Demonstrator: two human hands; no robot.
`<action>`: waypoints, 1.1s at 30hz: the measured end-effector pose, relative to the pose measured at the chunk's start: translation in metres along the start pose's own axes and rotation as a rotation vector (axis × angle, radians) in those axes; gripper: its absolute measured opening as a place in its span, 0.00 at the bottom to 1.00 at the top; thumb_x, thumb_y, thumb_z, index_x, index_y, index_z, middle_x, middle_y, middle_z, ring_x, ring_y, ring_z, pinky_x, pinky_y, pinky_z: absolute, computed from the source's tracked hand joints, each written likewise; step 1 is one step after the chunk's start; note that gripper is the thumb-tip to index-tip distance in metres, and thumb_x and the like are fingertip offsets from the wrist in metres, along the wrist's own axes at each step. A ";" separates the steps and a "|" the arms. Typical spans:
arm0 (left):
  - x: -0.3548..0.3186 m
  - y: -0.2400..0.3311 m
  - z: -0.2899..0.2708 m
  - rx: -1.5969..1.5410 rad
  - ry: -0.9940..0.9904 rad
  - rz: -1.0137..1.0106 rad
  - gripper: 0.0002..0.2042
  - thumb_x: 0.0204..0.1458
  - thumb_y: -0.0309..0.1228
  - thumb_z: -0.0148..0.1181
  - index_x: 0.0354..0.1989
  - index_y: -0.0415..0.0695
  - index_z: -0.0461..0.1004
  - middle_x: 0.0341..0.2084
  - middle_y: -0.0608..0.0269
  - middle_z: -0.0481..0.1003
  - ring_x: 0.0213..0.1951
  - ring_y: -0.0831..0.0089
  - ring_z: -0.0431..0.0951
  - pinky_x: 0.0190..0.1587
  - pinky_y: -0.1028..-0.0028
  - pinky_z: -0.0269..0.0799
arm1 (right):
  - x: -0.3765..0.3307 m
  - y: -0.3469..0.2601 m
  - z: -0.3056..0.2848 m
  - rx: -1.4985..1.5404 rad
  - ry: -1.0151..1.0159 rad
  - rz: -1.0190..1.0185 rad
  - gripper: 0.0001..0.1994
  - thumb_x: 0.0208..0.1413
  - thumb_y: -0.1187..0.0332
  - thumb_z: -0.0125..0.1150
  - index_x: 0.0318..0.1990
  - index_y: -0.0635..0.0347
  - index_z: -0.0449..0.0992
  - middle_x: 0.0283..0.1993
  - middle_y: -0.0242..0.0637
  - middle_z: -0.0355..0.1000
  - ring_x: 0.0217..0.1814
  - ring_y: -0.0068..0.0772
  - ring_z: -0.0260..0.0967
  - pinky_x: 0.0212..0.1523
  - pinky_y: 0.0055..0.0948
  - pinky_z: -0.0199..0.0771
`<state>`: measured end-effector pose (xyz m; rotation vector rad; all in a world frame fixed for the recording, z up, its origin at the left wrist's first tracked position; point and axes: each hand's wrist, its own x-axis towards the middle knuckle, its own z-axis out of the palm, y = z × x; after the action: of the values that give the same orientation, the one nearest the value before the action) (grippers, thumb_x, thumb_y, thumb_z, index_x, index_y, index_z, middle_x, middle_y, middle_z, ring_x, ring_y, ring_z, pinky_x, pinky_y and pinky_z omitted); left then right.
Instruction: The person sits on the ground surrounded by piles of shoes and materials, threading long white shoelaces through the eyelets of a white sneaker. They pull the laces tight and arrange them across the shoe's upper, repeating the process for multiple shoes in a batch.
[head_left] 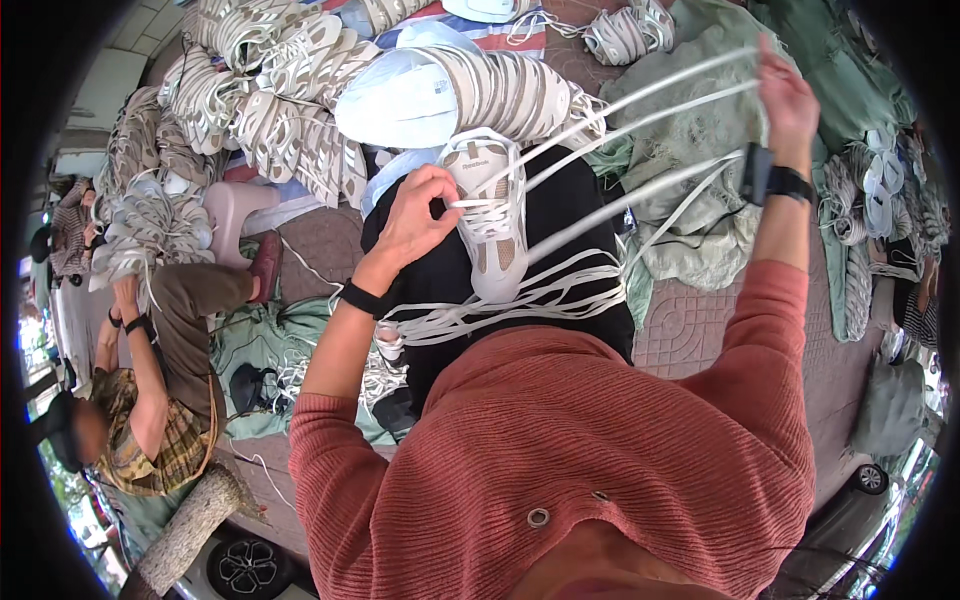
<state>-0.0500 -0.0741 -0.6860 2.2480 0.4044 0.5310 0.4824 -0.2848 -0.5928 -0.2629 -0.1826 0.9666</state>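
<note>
Nearest my head camera is the wearer's red sweater (600,420), filling the lower middle of my view. Just past it, black trousers (575,205) form the lap, with a bundle of loose white laces (590,285) strung across. The shoe (497,250), beige and white, lies on that lap beyond the bundle, its upper facing me and its toe toward the body.

At the shoe's left edge I have the left hand (425,205), thumb and forefinger pinched together on the lacing. The right hand (787,95) is raised well off to the right, blurred, fingers gathered on lace (640,203) that runs in long strands back to the shoe. Both wrists wear black bands.

Right behind the shoe I see a row of shoes (510,95) packed tightly together. Right of that a greenish sack (700,215) is spread on the paving. To the left stands a pink stool (230,215), with bigger shoe piles (295,130) beyond it. Farther left a co-worker (150,410) sits with hands at more shoes, and a car wheel (247,567) shows behind, at the lower rim.
</note>
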 end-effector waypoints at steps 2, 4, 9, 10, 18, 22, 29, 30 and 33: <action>0.004 0.004 0.000 0.057 -0.030 0.012 0.06 0.43 0.21 0.62 0.29 0.39 0.71 0.36 0.58 0.71 0.37 0.61 0.72 0.43 0.68 0.68 | -0.009 -0.069 -0.024 -0.001 0.066 -0.164 0.19 0.55 0.76 0.41 0.54 0.76 0.61 0.57 0.55 0.64 0.34 0.33 0.57 0.37 0.32 0.62; 0.005 0.001 -0.002 -0.017 -0.055 -0.121 0.07 0.43 0.21 0.62 0.30 0.41 0.72 0.36 0.59 0.71 0.38 0.60 0.71 0.43 0.66 0.67 | -0.017 -0.076 -0.040 -0.109 0.122 -0.248 0.22 0.54 0.81 0.41 0.58 0.77 0.56 0.58 0.57 0.61 0.38 0.34 0.59 0.40 0.30 0.63; 0.009 0.002 0.004 0.195 -0.068 -0.049 0.09 0.43 0.26 0.65 0.33 0.44 0.73 0.36 0.62 0.70 0.42 0.60 0.70 0.44 0.63 0.64 | -0.030 -0.028 -0.082 -0.807 0.341 -0.057 0.12 0.61 0.73 0.44 0.48 0.68 0.69 0.46 0.42 0.72 0.32 0.26 0.63 0.32 0.24 0.65; 0.008 0.007 0.004 0.274 -0.042 -0.009 0.10 0.43 0.27 0.66 0.33 0.44 0.73 0.36 0.62 0.70 0.42 0.60 0.70 0.44 0.63 0.63 | -0.034 0.019 -0.074 -0.993 0.331 0.034 0.11 0.62 0.69 0.45 0.46 0.64 0.72 0.42 0.36 0.74 0.31 0.24 0.63 0.30 0.22 0.65; 0.032 0.021 0.033 0.491 -0.038 0.147 0.10 0.44 0.28 0.64 0.34 0.44 0.70 0.36 0.61 0.69 0.41 0.60 0.69 0.42 0.64 0.59 | -0.110 0.253 -0.001 -1.477 -0.259 0.485 0.12 0.64 0.67 0.46 0.37 0.59 0.77 0.36 0.29 0.75 0.39 0.17 0.68 0.42 0.21 0.64; 0.044 0.018 0.039 0.471 -0.031 0.157 0.06 0.48 0.27 0.59 0.32 0.43 0.69 0.32 0.61 0.68 0.39 0.60 0.69 0.41 0.65 0.58 | -0.124 0.300 -0.020 -1.944 -0.507 0.095 0.09 0.59 0.62 0.51 0.34 0.47 0.79 0.26 0.25 0.76 0.30 0.26 0.72 0.42 0.32 0.61; 0.021 -0.008 -0.035 -0.912 0.403 -0.489 0.07 0.54 0.30 0.50 0.30 0.41 0.73 0.29 0.60 0.73 0.34 0.71 0.73 0.46 0.72 0.67 | -0.137 0.300 -0.017 -2.068 -0.516 -0.006 0.09 0.58 0.58 0.53 0.34 0.44 0.80 0.19 0.22 0.73 0.26 0.30 0.70 0.42 0.34 0.53; 0.015 0.004 -0.059 -0.953 0.456 -0.580 0.08 0.49 0.33 0.55 0.26 0.41 0.73 0.25 0.63 0.73 0.32 0.73 0.73 0.40 0.74 0.68 | -0.138 0.298 -0.019 -2.070 -0.494 0.028 0.09 0.58 0.58 0.53 0.34 0.44 0.80 0.18 0.22 0.73 0.26 0.30 0.70 0.42 0.33 0.52; -0.039 -0.061 -0.139 -0.173 0.506 -0.829 0.15 0.55 0.41 0.50 0.27 0.41 0.74 0.25 0.58 0.74 0.31 0.66 0.75 0.38 0.69 0.71 | -0.139 0.305 -0.028 -2.026 -0.489 -0.102 0.09 0.58 0.57 0.54 0.34 0.45 0.81 0.20 0.29 0.74 0.24 0.32 0.69 0.41 0.33 0.54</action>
<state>-0.1588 0.0344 -0.6563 1.5568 1.3997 0.6342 0.1727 -0.2395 -0.7164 -1.8218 -1.6017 0.3868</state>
